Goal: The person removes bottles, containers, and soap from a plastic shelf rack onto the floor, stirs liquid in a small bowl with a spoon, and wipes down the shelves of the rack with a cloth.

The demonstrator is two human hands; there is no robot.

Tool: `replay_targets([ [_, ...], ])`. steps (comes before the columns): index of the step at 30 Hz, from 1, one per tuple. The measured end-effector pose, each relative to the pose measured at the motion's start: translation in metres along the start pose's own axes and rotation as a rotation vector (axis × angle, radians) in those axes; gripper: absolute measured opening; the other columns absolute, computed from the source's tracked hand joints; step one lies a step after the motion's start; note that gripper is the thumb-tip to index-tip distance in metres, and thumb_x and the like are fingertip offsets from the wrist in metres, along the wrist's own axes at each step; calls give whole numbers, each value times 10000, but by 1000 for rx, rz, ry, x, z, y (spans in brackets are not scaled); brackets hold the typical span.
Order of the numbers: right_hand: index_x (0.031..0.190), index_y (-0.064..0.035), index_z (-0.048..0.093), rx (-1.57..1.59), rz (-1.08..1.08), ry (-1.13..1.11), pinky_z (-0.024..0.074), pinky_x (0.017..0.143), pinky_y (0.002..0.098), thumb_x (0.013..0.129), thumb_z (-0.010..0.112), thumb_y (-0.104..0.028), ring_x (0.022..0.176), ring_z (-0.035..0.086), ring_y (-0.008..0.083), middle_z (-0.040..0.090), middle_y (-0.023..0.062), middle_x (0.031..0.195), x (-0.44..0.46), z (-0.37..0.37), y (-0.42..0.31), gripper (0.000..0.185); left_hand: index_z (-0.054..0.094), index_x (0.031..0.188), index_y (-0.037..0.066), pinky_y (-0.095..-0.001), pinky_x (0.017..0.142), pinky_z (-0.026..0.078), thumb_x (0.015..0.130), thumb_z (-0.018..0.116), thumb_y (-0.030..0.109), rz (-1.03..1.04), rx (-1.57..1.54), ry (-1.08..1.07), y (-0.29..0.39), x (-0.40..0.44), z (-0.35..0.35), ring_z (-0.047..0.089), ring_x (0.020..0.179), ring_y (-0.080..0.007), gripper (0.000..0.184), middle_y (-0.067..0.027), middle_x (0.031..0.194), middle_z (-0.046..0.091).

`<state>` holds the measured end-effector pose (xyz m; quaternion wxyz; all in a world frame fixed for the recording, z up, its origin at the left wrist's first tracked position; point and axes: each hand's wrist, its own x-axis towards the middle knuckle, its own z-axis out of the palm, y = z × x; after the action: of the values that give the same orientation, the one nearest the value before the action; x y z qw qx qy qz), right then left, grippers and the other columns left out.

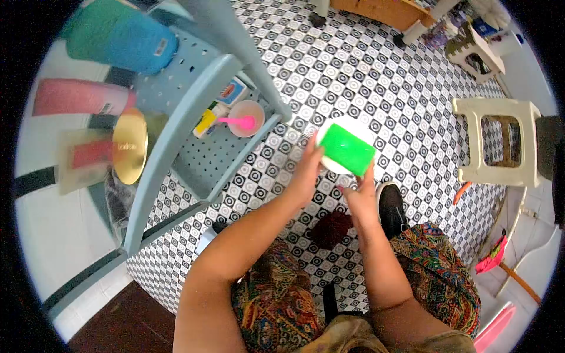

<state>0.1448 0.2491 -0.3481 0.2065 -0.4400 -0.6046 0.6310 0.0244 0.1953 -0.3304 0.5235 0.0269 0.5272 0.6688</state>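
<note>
My left hand (307, 170) is closed on the left edge of a round white dish (350, 126), which is held up above the floor. A bright green rectangular block (347, 150) lies tilted across the dish; whether it is soap or a sponge, I cannot tell. At the block's lower right corner are the fingers of my right hand (364, 197), with the thumb held apart below the dish. Part of the dish is hidden under the block. A dark reddish-brown clump (331, 230) is on the floor below my hands.
Left stands a grey-blue plastic rack (206, 170) holding a cup (247, 112) with a pink spoon (237, 122), small boxes and yarn cones (120, 38). A cream stool (500, 106) stands right on the patterned floor (329, 70). A black shoe (391, 212) is near my right hand.
</note>
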Motion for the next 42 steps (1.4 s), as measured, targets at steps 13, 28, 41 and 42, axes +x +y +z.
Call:
replay_targets([
  [13,1210,-51,378,353,542,311,484,670,281,794,465,-11,871,512,147,513,70,1092,2,-9,24,427,565,994,5,-253,805,414,844,453,235,126,470,-24,20,19,-59,550,903,-144,297,-49,950,597],
  [28,771,-20,616,-39,286,-435,445,617,247,817,508,-171,677,540,105,607,38,744,-15,71,47,191,499,1038,-17,-327,632,454,804,509,150,0,453,567,21,78,-204,582,729,-222,288,-139,872,585],
  [41,823,-42,605,-231,119,-502,453,635,312,793,547,-212,690,578,215,597,118,752,-28,83,41,182,483,1052,-39,-251,521,488,805,401,45,46,360,510,67,14,-184,614,649,-193,273,-137,859,591],
  [42,838,-40,600,-160,108,-455,452,633,300,791,558,-201,684,573,193,601,106,750,-28,87,42,173,483,1052,-39,-251,521,488,805,401,45,41,364,515,73,3,-179,614,649,-193,273,-137,859,591],
])
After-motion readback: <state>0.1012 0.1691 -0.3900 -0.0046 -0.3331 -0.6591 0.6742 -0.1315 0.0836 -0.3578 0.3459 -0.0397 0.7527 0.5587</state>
